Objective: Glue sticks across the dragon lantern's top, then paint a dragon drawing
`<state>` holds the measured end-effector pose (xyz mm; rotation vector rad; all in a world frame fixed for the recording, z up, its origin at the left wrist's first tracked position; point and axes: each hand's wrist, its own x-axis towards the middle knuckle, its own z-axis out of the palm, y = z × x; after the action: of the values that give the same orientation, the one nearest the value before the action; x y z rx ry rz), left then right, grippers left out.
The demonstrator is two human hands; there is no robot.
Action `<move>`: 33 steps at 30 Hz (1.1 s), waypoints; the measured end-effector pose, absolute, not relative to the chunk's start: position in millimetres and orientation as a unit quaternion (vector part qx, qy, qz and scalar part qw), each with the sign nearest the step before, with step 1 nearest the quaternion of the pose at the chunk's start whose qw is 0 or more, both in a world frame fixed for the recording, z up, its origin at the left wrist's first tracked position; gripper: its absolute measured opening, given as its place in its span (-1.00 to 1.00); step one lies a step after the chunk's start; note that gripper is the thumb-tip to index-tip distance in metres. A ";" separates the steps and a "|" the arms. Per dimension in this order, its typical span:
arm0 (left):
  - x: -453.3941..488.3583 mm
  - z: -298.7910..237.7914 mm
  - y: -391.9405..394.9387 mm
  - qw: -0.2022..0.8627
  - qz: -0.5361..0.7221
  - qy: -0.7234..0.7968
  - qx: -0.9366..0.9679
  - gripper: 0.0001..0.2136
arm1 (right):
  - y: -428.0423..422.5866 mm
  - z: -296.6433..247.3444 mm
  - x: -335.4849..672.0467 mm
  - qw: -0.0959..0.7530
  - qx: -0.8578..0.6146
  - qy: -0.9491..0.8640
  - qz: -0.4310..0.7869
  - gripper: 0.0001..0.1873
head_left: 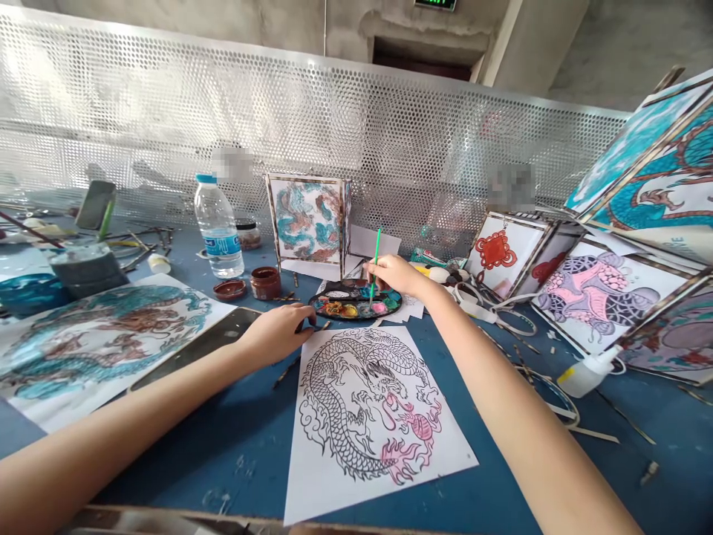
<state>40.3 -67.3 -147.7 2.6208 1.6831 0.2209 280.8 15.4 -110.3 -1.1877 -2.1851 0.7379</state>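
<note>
A green paintbrush (377,256) stands nearly upright in my right hand (394,273), its tip down among the colours of an oval paint palette (317,310). The palette is black, with wells of yellow, orange, pink, blue and green paint. At its left edge my left hand (281,332) has its fingers curled against the rim; the fingertips are partly hidden. Just below lies a white sheet with a dragon line drawing (362,401), pink-red on its lower right part. The sheet's top left corner is close to my left hand.
A water bottle (221,238), an open brown paint jar (266,283) and a painted paper lantern (310,219) stand behind. On the left lie a painted dragon sheet (134,327) and a dark water cup (89,269). More lanterns (504,253) and a glue bottle (587,371) sit right.
</note>
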 end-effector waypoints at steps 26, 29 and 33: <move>39.5 -148.1 -67.0 0.008 0.069 0.537 0.841 -0.72 | 19.0 -106.0 288.8 0.304 -0.451 -0.769 0.336 -0.63; 39.2 -148.7 -66.4 0.010 0.068 0.538 0.840 -0.71 | 21.2 -108.6 292.4 0.296 -0.470 -0.764 0.328 -0.65; 39.4 -147.6 -66.4 0.012 0.066 0.538 0.840 -0.71 | 19.2 -103.9 297.9 0.296 -0.480 -0.762 0.319 -0.66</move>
<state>39.4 -66.4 -147.6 2.6201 1.6780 0.2069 297.9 19.2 -103.9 -1.2769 -2.0256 0.8473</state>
